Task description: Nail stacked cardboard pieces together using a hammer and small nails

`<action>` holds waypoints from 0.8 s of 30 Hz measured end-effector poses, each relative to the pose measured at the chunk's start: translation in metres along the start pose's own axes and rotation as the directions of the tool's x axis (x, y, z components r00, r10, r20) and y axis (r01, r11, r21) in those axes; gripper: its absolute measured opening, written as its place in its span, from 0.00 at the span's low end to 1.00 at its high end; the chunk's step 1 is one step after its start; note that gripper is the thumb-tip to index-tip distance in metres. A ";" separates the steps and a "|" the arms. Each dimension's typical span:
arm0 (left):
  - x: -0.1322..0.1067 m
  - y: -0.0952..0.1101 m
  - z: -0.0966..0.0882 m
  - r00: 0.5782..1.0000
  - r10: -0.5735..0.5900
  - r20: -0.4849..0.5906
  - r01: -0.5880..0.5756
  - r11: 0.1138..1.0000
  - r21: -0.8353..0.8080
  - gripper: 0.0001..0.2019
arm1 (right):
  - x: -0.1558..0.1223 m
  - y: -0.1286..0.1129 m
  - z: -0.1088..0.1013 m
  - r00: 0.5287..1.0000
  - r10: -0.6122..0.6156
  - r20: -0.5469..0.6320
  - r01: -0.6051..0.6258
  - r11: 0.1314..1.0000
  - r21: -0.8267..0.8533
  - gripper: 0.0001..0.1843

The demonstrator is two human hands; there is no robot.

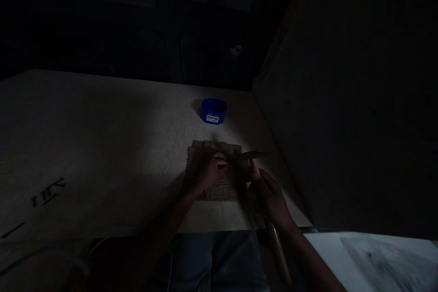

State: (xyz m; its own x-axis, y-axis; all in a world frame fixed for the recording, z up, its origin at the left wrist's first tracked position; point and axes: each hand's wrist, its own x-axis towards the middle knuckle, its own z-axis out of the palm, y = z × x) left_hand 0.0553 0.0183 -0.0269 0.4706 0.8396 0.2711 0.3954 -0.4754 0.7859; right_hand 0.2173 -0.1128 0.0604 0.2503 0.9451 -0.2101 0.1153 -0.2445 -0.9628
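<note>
The scene is very dark. My right hand (270, 196) is wrapped round the wooden handle of a hammer (278, 251), and its long, dark metal head extends across the right edge of a cardboard piece (222, 191). Over the middle of that cardboard, my left hand (210, 171) has its fingers closed in a pinch. Something small and dark shows at its fingertips, too dim to name. The tip of the hammer head is close to these fingers; whether they touch, I cannot tell. The cardboard is ragged and corrugated and lies flat on the table.
Beyond the cardboard stands a blue open container (214, 112) with a white label. The pale table (137, 146) has black marks (48, 194) at its left. A dark upright panel (352, 100) borders it on the right. Below right is a white surface (376, 260).
</note>
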 end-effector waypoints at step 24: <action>-0.086 -0.014 -0.108 0.778 -0.164 -0.606 0.232 0.972 0.034 0.15 | -0.063 0.039 0.002 0.990 0.102 -0.103 -0.062 0.940 0.337 0.32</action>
State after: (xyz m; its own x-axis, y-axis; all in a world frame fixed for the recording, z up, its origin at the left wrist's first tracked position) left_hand -0.0761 -0.0190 -0.0016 -0.1768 0.8908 0.4185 0.5209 -0.2761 0.8078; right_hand 0.2041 -0.1813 0.0353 0.3580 0.8881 -0.2883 -0.2308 -0.2150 -0.9490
